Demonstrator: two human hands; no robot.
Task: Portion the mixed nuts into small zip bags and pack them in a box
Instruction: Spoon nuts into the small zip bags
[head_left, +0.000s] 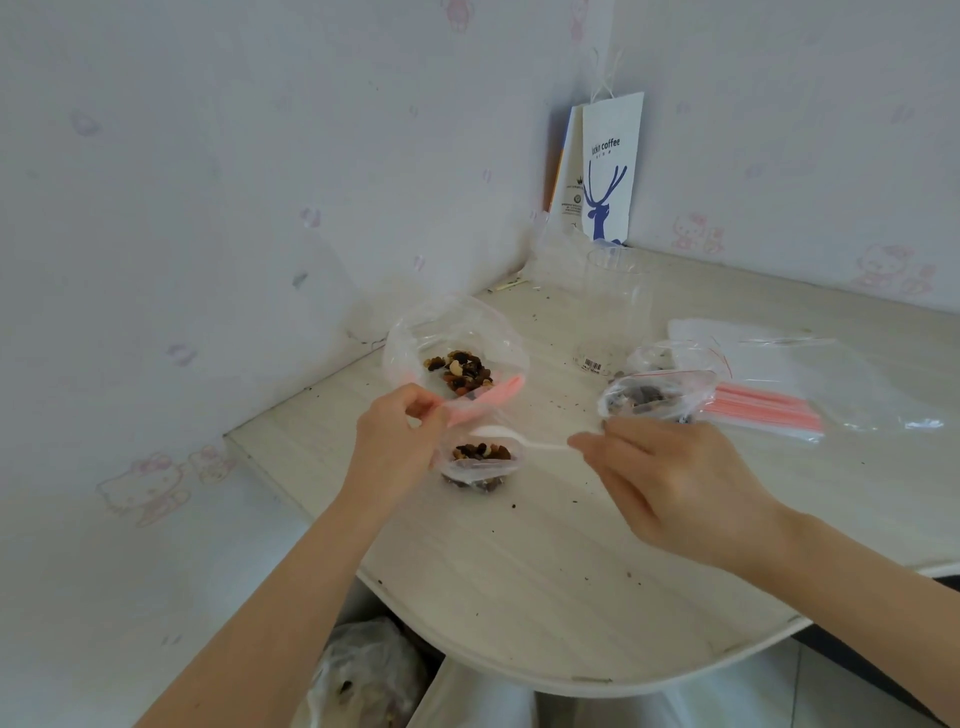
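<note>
Frame centre: your left hand (400, 431) pinches the small zip bag (480, 465) open by its pink rim; right hand (675, 483) grips the white plastic spoon (498, 434) at its mouth. Hold the mouth wide, tip slowly.

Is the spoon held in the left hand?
No, the right hand pinches the spoon by its handle; the left hand holds the small bag.

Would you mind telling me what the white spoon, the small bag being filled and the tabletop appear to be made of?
The spoon looks like thin white plastic, matte and slightly translucent at the bowl. The small zip bag seems clear, glossy plastic film: nuts show through and it crinkles. The tabletop looks like pale wood-grain laminate, matte, chipped along its edge.
</note>
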